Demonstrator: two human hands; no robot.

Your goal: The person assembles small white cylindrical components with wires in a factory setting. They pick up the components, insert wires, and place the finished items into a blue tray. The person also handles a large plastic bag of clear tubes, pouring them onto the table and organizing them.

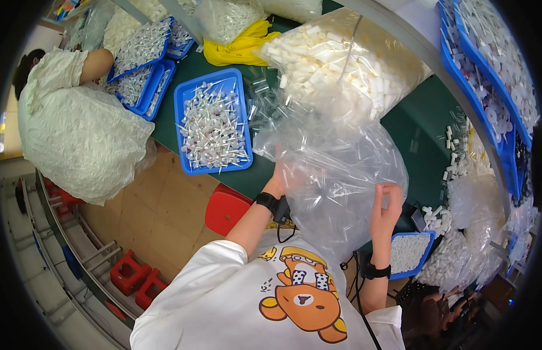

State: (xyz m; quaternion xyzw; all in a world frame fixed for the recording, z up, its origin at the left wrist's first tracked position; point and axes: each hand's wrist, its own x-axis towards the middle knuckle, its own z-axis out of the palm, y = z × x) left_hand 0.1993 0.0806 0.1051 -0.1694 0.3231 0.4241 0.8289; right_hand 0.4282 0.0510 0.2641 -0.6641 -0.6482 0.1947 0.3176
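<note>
A large clear plastic bag [347, 175] with several clear plastic tubes in it lies in front of my body, over the table's near edge. My right hand [387, 207] has its fingers bent and closed on the bag's right side. At the bag's left side is my left hand [276, 182]; its fingers are mostly hidden by the crinkled film. Loose clear tubes [260, 96] lie on the green table just beyond. Left of them a blue tray [245, 125] holds many small white parts with thin stems.
A big bag of white cylinders [341, 64] stands behind, beside a yellow bag [233, 53]. A blue tray of small white pieces [411, 251] sits at right, below stacked trays [497, 140] on a rack. A co-worker [84, 128] sits at left; a red stool [224, 211] stands below the table.
</note>
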